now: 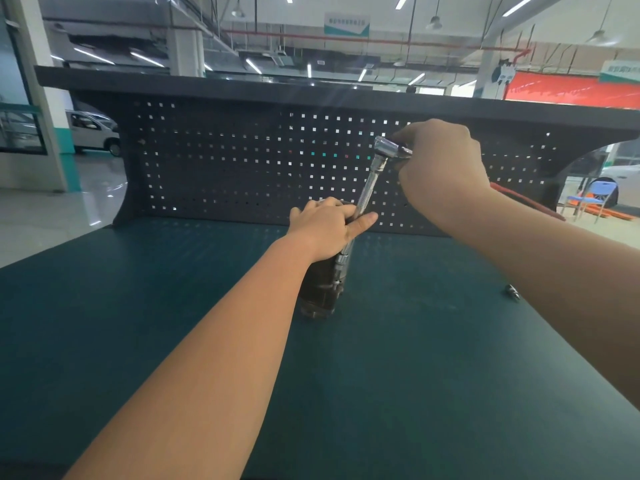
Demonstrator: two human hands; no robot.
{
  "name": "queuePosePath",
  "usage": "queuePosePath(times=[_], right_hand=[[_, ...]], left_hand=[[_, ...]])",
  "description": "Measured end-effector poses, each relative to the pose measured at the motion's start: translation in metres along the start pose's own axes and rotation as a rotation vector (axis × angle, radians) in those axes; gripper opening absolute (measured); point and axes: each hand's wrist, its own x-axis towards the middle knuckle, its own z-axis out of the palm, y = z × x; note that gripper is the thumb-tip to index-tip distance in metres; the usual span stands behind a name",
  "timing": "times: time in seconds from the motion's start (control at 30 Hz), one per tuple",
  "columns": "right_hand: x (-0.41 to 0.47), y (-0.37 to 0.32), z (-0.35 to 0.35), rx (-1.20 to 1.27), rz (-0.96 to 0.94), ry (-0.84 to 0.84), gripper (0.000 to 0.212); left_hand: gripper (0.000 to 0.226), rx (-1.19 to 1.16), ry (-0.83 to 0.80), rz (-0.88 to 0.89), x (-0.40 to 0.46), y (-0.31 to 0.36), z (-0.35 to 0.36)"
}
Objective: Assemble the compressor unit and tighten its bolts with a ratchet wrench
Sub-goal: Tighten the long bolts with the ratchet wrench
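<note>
Both hands grip: left hand (323,228) clasps the compressor unit (320,289); right hand (440,168) pinches the ratchet wrench (369,183).

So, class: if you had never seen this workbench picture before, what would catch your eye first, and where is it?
First the ratchet wrench, standing nearly upright at the centre, its head gripped by the right hand. Just below, the left hand rests on top of the dark compressor unit on the green bench. Behind them rises a dark pegboard.
</note>
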Motion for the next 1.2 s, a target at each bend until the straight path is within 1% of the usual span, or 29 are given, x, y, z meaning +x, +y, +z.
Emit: queuePosePath(times=[0.67,1.0,1.2], right_hand=[[0.002,-0.004,-0.009,0.037,0.020,-0.052,0.047],[-0.004,-0.006,-0.013,0.050,0.029,-0.074,0.049],[-0.006,-0.007,-0.013,0.014,0.019,-0.074,0.050]], left_hand=[[0.065,0.010,-0.013,-0.008,0.002,0.001,0.000],[0.069,0.032,-0.017,-0.008,0.001,0.001,-0.001],[0.069,0.041,-0.022,-0.006,0.001,0.002,-0.001]])
